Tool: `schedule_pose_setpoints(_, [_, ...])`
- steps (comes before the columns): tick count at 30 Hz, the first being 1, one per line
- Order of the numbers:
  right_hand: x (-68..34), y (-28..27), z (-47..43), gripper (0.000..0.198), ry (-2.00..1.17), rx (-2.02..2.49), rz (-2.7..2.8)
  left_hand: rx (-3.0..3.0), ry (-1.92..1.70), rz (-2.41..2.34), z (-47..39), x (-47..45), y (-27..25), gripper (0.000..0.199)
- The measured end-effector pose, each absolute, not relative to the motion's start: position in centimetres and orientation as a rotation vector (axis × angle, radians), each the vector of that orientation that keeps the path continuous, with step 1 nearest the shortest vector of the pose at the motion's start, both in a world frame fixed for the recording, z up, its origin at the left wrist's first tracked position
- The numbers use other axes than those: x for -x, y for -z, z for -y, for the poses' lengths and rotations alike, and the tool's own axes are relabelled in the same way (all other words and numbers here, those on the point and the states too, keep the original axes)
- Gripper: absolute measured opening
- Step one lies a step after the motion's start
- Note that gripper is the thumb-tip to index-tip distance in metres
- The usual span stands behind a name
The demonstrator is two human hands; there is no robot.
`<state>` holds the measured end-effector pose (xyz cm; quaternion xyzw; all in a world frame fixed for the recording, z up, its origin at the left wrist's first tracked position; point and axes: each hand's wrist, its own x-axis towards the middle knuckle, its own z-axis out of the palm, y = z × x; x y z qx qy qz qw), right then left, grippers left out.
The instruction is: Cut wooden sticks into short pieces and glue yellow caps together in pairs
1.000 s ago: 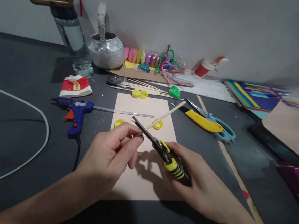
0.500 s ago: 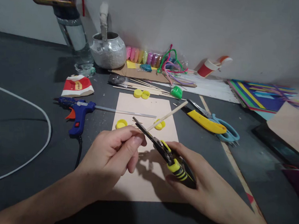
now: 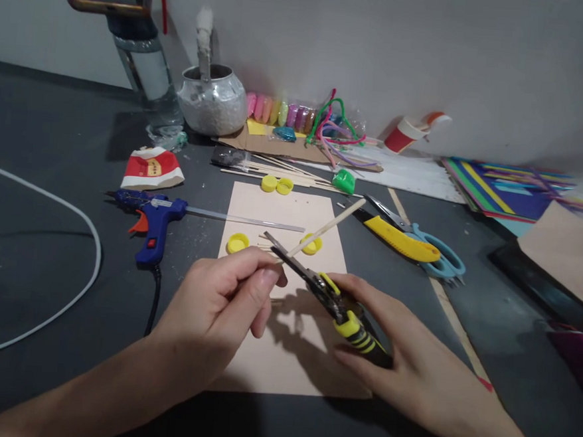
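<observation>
Between the thumb and fingers of my left hand (image 3: 231, 294) is pinched a thin wooden stick (image 3: 328, 228), slanting up to the right; its lower end is hidden by the fingers. My right hand (image 3: 387, 345) is closed around the black and yellow handles of a pair of snips (image 3: 331, 294). The blades are parted slightly and cross the stick close to my left fingertips. Below both hands lies a pale sheet of paper (image 3: 252, 209). On it are a yellow bottle cap (image 3: 238, 243) on the left, another behind the stick, and several short stick pieces (image 3: 264, 246).
A blue glue gun (image 3: 155, 229) lies left, its glue stick reaching over the paper. A yellow utility knife (image 3: 402, 239) and blue-handled scissors (image 3: 438, 255) lie right. Behind are two yellow caps (image 3: 276, 185), long sticks (image 3: 294, 175), green clay (image 3: 344, 181) and a metal pot (image 3: 214, 103).
My right hand and the snips have shifted slightly right, and the blade tips have moved a little right and down. My left hand keeps its pinch on the stick.
</observation>
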<state>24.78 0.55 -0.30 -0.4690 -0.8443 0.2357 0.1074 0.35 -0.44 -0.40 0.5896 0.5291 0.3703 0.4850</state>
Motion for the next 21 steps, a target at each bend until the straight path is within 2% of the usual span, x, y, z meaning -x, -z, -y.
schedule_pose_setpoints(6, [-29.2, 0.8, -2.5, 0.058, -0.539, 1.68, 2.358, -1.379, -1.081, -1.315, 0.6, -0.5, 0.5, 0.017])
schedule_pose_setpoints(9, [-30.7, 1.7, -3.9, 0.067, -0.313, 2.031, 2.235, -1.444, -1.094, -1.314, 0.7, -0.6, 0.6, 0.016])
schedule_pose_setpoints(12, [-31.6, 2.6, -4.7, 0.062, -0.079, 2.219, 2.23, -1.586, -1.132, -1.332, 0.6, -0.6, 0.7, 0.017])
schedule_pose_setpoints(15, [-32.2, 3.3, -5.0, 0.053, 0.045, 2.224, 2.347, -1.699, -1.186, -1.372, 0.5, -0.5, 0.9, 0.017])
schedule_pose_setpoints(19, [-32.2, 3.7, -4.6, 0.064, 0.258, 2.099, 2.438, -1.871, -1.103, -1.369, 0.2, -0.2, 1.5, 0.02])
schedule_pose_setpoints(21, [-31.1, 3.0, -4.0, 0.056, 0.369, 1.923, 2.392, -1.991, -1.05, -1.357, 0.0, 0.0, 1.9, 0.022])
